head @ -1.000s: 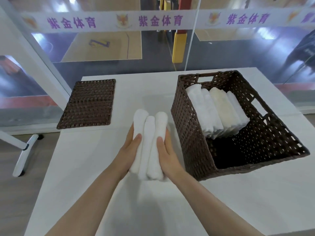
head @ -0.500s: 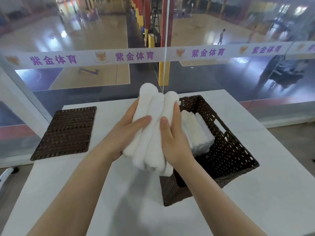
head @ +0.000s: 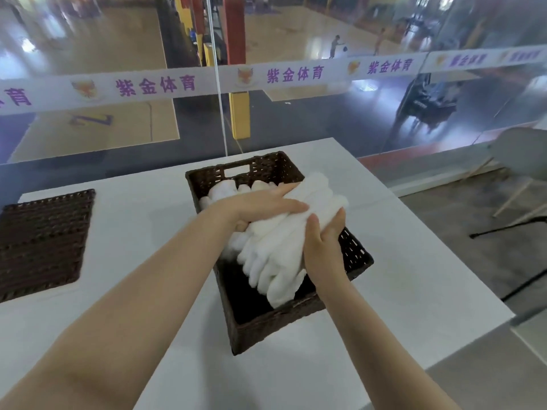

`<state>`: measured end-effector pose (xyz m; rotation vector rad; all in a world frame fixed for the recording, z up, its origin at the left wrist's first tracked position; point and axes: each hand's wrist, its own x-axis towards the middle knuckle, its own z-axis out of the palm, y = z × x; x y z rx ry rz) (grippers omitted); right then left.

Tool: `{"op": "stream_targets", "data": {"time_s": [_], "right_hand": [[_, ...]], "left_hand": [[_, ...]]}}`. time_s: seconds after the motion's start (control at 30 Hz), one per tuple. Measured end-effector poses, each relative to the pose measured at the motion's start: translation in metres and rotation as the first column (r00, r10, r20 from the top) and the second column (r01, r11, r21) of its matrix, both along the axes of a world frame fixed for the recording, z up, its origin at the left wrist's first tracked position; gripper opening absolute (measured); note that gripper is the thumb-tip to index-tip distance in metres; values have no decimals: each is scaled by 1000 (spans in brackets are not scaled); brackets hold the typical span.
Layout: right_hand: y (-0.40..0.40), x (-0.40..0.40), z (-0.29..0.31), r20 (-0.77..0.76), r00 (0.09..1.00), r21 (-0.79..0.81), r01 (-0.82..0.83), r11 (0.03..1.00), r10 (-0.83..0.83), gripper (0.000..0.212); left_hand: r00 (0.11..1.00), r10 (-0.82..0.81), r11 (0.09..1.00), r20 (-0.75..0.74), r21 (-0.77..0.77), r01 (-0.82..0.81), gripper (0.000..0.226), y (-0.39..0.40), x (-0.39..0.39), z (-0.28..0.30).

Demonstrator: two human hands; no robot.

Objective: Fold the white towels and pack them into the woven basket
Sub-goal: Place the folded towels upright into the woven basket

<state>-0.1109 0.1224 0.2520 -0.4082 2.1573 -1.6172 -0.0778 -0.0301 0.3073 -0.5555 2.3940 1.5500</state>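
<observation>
Holding a folded towel (head: pixel 278 241) over the basket (head: pixel 296 318), the left hand (head: pixel 260 205) lies on top with fingers curled round it and the right hand (head: pixel 322 241) grips its side. More towels (head: pixel 225 190) sit at the basket's far end. Behind the basket, a glass-wall strip (head: pixel 207 81) reads "紫金体育". Left of the basket lies a brown mat (head: pixel 41 241) on the table (head: pixel 399 261).
</observation>
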Motion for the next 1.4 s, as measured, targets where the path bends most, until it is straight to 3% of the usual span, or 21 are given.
{"op": "stream_targets", "data": {"time_s": [0.1,0.27,0.4,0.57,0.73,0.87,0.97,1.03,1.13,1.27,1.4], "right_hand": [[13,-10,-17,56,997,201,-64,978,54,78],[19,-23,-33,195,973,267,-172,948,121,83],[22,-30,-33,340,916,331,-329,884,214,81],[23,-41,-38,75,836,589,-478,652,544,95],[14,-45,-45,-191,705,863,-211,458,684,77],[7,-46,-46,-280,592,920,-60,388,756,61],[6,-51,-54,-415,465,898,72,434,782,92],[3,-58,-60,-417,353,905,76,419,837,107],[-2,-70,-69,-324,227,940,-32,340,918,106],[-5,-77,-76,-307,229,931,-127,341,924,89],[-10,-80,-76,-229,227,944,-185,273,947,78]], "left_hand": [[994,-59,998,95,17,58,64,7,-8,-35],[955,-86,996,283,7,87,94,6,-15,-66],[911,-110,993,398,15,113,72,3,-23,-70],[904,-91,995,419,77,64,66,-5,-21,-84],[900,-111,993,422,85,82,56,-4,-23,-88],[888,-160,987,431,54,152,46,-2,-26,-93],[901,-142,990,411,61,128,39,-6,-30,-96],[902,-162,987,401,63,150,52,-5,-32,-95],[889,-195,980,415,57,189,65,0,-37,-104],[884,-203,975,422,5,221,63,4,-35,-103],[878,-237,929,415,-168,330,71,6,-25,-106]]}}
